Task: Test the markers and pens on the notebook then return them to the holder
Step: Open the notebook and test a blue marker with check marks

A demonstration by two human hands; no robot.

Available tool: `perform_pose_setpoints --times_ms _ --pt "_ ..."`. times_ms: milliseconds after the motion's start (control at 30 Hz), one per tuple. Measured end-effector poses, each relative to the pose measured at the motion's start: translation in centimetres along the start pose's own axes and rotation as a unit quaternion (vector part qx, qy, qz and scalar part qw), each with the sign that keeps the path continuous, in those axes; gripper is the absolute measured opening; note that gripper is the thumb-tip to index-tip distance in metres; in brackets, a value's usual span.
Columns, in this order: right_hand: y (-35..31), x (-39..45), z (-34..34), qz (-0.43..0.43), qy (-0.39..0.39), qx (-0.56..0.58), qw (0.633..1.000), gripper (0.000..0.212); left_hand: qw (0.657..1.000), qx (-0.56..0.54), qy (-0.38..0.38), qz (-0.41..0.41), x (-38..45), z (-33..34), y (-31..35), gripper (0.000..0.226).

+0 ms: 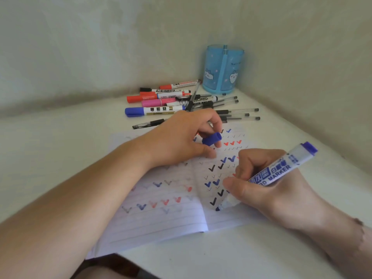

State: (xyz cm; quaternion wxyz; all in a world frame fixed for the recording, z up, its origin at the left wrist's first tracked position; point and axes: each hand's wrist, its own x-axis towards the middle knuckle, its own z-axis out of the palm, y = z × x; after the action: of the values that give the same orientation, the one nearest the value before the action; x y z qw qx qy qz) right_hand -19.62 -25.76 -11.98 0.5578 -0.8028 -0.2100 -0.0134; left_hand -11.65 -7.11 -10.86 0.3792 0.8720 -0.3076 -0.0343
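An open lined notebook lies on the white table, its pages covered with blue, red and black tick marks. My right hand grips an uncapped blue whiteboard marker, its tip touching the right page low down. My left hand rests on the notebook's upper part and pinches the marker's blue cap. Behind the notebook lies a pile of markers and several thin black pens. The blue translucent holder stands in the far corner.
Walls close in the table at the back and right, meeting behind the holder. The table's near edge runs below the notebook, with a dark gap under it.
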Motion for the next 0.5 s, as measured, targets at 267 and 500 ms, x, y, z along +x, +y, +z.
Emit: perform_pose_setpoints --times_ms 267,500 --pt "-0.16 0.01 -0.01 0.013 -0.005 -0.011 1.0 0.036 0.999 0.033 0.017 0.027 0.15 0.25 -0.5 0.033" --pt "-0.49 0.55 -0.26 0.009 0.052 0.051 0.997 0.037 0.996 0.059 0.036 0.054 0.05 0.06 -0.56 0.029"
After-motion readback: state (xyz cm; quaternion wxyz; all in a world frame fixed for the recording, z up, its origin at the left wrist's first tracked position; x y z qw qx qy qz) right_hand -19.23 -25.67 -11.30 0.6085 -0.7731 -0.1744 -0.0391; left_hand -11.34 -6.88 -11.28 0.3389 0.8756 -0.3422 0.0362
